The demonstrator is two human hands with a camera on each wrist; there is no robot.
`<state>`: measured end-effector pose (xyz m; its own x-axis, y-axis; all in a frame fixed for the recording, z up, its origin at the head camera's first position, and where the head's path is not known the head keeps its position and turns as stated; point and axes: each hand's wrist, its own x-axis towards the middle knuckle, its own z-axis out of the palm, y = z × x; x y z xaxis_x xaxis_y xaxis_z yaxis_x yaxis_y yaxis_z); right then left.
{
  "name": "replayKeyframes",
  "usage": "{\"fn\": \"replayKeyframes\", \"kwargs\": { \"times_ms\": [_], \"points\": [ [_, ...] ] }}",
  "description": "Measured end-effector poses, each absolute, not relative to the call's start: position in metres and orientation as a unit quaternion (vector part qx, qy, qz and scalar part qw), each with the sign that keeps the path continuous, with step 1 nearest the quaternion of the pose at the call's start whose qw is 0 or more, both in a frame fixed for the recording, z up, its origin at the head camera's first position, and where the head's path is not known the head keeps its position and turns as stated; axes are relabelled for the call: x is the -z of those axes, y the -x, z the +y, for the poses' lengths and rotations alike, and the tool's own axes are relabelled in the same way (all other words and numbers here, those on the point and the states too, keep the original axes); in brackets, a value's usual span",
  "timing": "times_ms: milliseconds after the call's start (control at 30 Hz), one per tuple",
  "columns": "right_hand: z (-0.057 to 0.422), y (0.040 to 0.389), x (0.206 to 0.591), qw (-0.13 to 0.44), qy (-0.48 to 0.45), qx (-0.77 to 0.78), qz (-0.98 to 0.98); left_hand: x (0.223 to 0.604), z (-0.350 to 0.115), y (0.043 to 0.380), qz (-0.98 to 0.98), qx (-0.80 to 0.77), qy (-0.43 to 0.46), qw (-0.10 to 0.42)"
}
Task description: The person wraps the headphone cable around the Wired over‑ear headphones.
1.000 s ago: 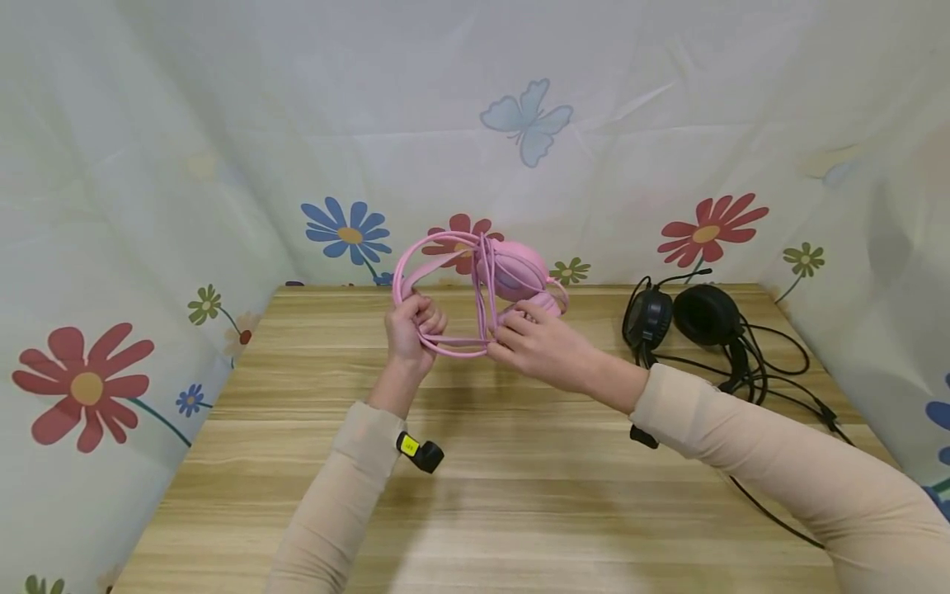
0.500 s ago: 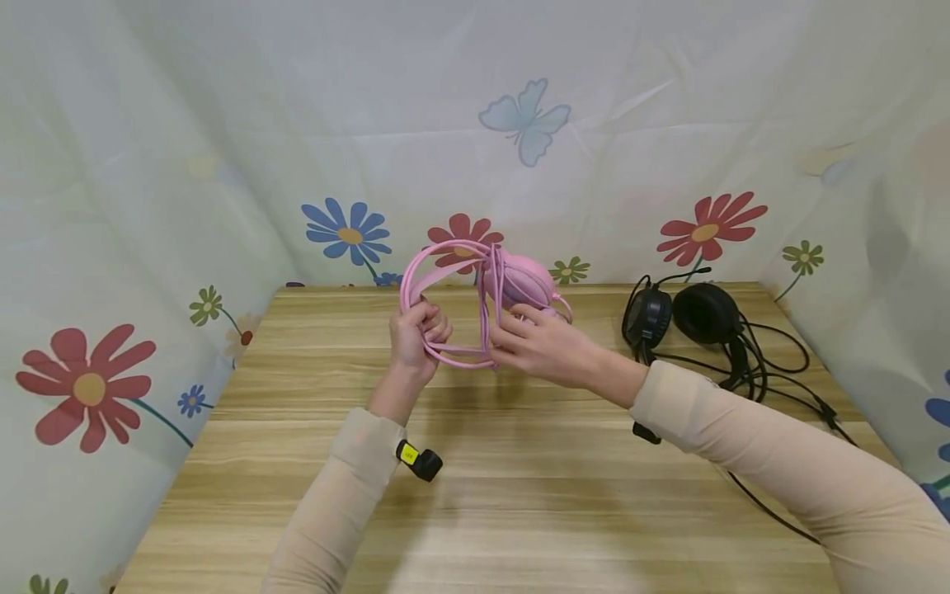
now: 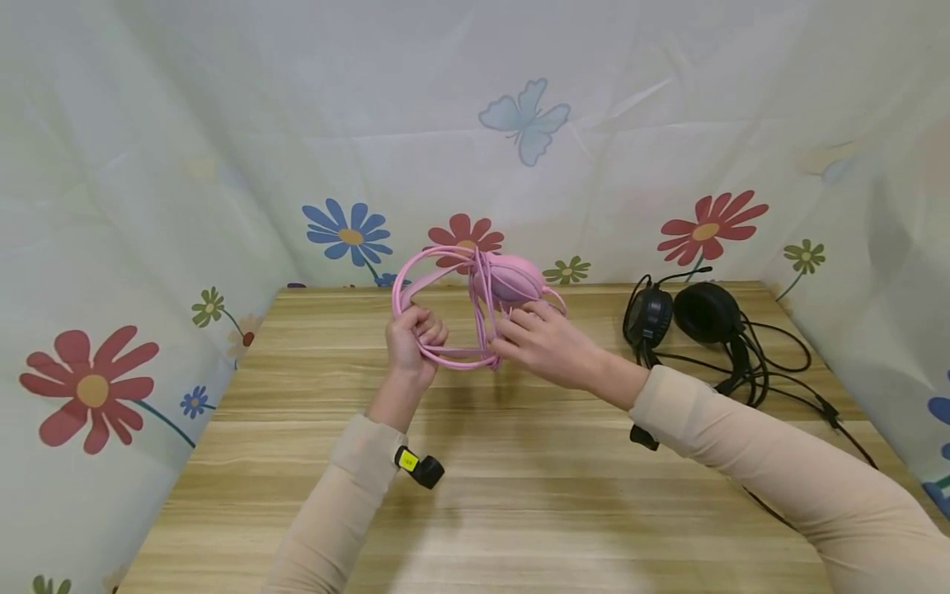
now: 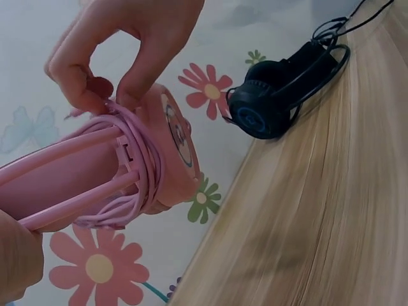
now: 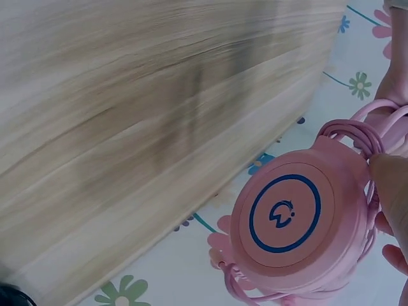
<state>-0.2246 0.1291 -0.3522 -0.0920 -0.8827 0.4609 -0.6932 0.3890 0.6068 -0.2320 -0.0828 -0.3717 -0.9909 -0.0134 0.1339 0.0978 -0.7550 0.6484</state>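
Now the pink headset (image 3: 514, 279) is slightly farther left; left hand (image 3: 412, 342) clamps fingers round headband (image 4: 60, 182), right hand (image 3: 552, 346) pinches cable (image 4: 145, 146).

Soft, diffuse light; blurry shadows on the table (image 3: 549, 487)

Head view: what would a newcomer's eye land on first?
Likely the pink headset, held up mid-scene: the left hand grips its headband, and the right hand pinches the pink cable wound around it. Next, the black headset lying at the right of the wooden table, and the flower-print backdrop behind.
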Motion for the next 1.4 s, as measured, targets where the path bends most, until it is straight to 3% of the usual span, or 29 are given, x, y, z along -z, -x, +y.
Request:
{"fn": "replayKeyframes", "kwargs": {
  "times_ms": [467, 1400],
  "points": [
    [0.1306, 0.2255, 0.3560, 0.391, -0.520, 0.051, -0.758, 0.3705, -0.0757, 0.2278, -0.326, 0.945, -0.016, 0.031],
    [0.1227, 0.2283, 0.3587, 0.407, -0.465, 0.003, -0.786, 0.3708, -0.0770, 0.2260, -0.289, 0.956, -0.031, 0.043]
  ]
}}
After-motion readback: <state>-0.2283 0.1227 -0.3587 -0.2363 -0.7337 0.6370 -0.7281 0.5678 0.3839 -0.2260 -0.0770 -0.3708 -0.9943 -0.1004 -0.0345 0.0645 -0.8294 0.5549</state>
